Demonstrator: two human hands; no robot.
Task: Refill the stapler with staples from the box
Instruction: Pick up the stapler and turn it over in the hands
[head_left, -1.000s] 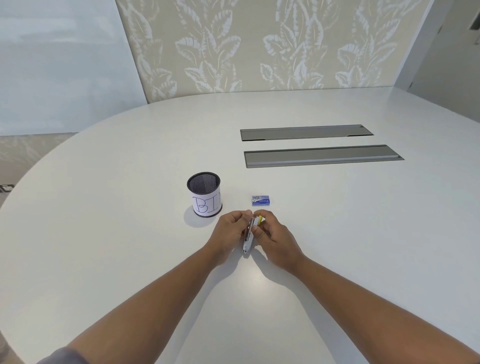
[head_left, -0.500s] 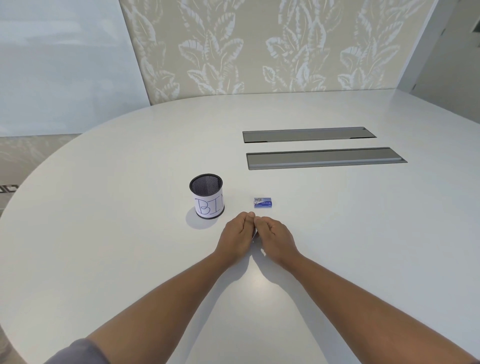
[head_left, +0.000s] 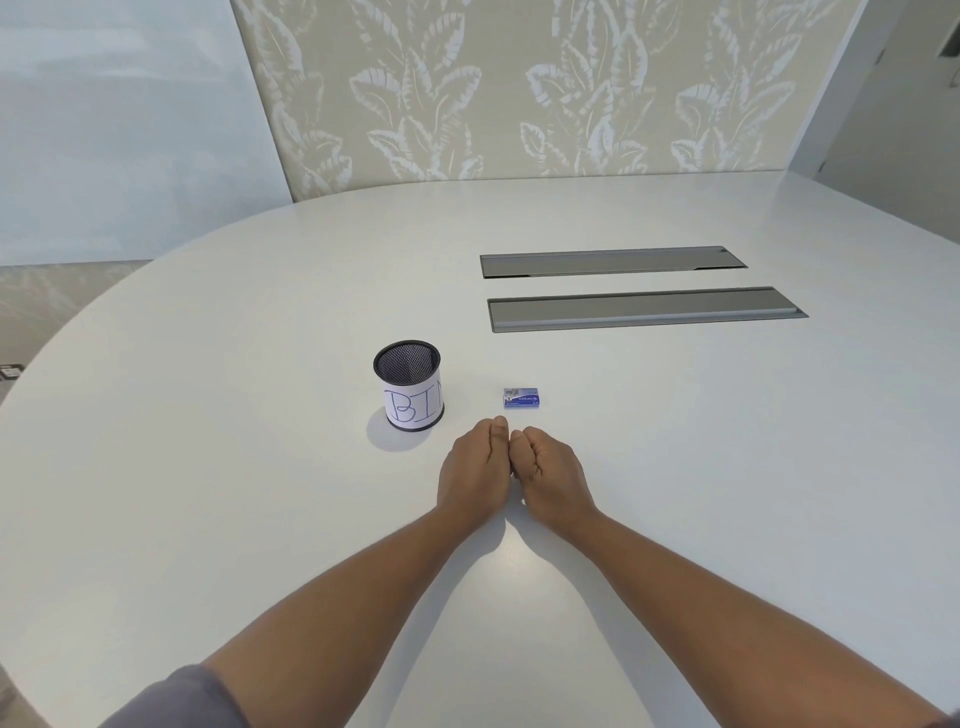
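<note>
White surface (head_left: 675, 467) carries box (head_left: 522, 397) just beyond both hands; left (head_left: 475, 475) and right (head_left: 553, 480) pressed together, curled, contents hidden.

Stapler hidden between cupped hands; staple box (head_left: 521, 397) print too small.

- white table (head_left: 208, 519), rounded edge, fills most of the view
- black mesh cup (head_left: 408, 384) upright on it, left of centre; white paper wrap with "BIN" handwritten in blue
- two grey recessed panels in the tabletop, parallel, one behind the other: far panel (head_left: 613, 261), near panel (head_left: 644, 308), the near one longer
- leaf-pattern wall panel (head_left: 519, 88) behind the table
- plain pale wall (head_left: 114, 114) to the left
- small dark floor outlet (head_left: 11, 372) at far left edge, detail unclear
</note>
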